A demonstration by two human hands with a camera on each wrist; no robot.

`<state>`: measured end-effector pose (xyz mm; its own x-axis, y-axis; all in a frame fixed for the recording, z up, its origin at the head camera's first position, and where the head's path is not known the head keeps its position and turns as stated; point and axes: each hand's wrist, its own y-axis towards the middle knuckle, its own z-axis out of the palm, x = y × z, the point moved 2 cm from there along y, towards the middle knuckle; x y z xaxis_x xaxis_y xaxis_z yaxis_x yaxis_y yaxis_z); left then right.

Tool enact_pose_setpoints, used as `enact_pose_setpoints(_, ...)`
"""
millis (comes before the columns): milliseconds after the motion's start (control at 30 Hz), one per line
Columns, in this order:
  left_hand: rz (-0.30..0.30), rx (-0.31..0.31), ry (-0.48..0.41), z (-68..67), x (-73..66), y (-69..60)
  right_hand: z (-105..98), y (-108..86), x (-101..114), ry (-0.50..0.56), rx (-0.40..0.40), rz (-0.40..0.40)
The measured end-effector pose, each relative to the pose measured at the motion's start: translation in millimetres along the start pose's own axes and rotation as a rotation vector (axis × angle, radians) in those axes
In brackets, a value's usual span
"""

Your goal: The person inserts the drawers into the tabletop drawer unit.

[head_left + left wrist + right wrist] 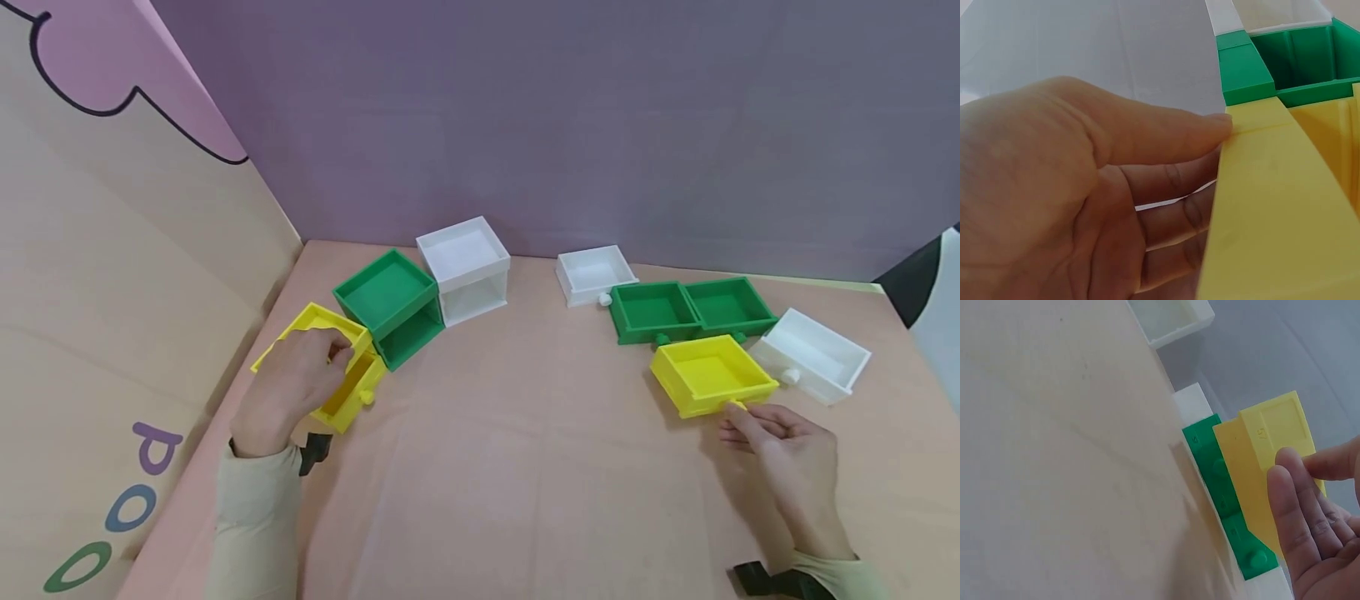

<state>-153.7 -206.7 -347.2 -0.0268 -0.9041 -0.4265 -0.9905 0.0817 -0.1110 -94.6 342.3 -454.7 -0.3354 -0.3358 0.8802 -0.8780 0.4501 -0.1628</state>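
At the left stands a small yellow drawer cabinet (318, 319) with a raised rim on top. A yellow drawer (352, 400) with a round knob sticks out of its front. My left hand (296, 379) grips the cabinet's upper edge, the thumb (1166, 131) along the rim in the left wrist view. Over on the right, my right hand (787, 458) pinches the knob of another yellow drawer (712, 371), which hangs just above the table in front of two green drawers. The right wrist view shows the underside of this yellow drawer (1279, 428) beside the fingertips.
Next to the yellow cabinet stand a green cabinet (386, 292) and a white cabinet (465, 254), both with open fronts. One white drawer (596, 273) lies near the back wall, two green drawers (652, 310) sit side by side, and another white drawer (813, 354) is at the right.
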Motion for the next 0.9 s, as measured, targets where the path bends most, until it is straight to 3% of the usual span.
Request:
enact_pose_setpoints(167, -0.005, 0.011, -0.005, 1.3, -0.3, 0.0, 8.8, -1.7, 4.1, 0.033, 0.021, -0.063)
enact_pose_setpoints(367, -0.009, 0.026, -0.005, 3.9, -1.1, 1.5, 24.2, -4.4, 7.4, -0.018, 0.087, -0.124)
enact_pose_setpoints(900, 0.0, 0.03, 0.009, 1.7, -0.4, -0.3, 57.4, -30.1, 20.6, -0.064, 0.235, -0.196)
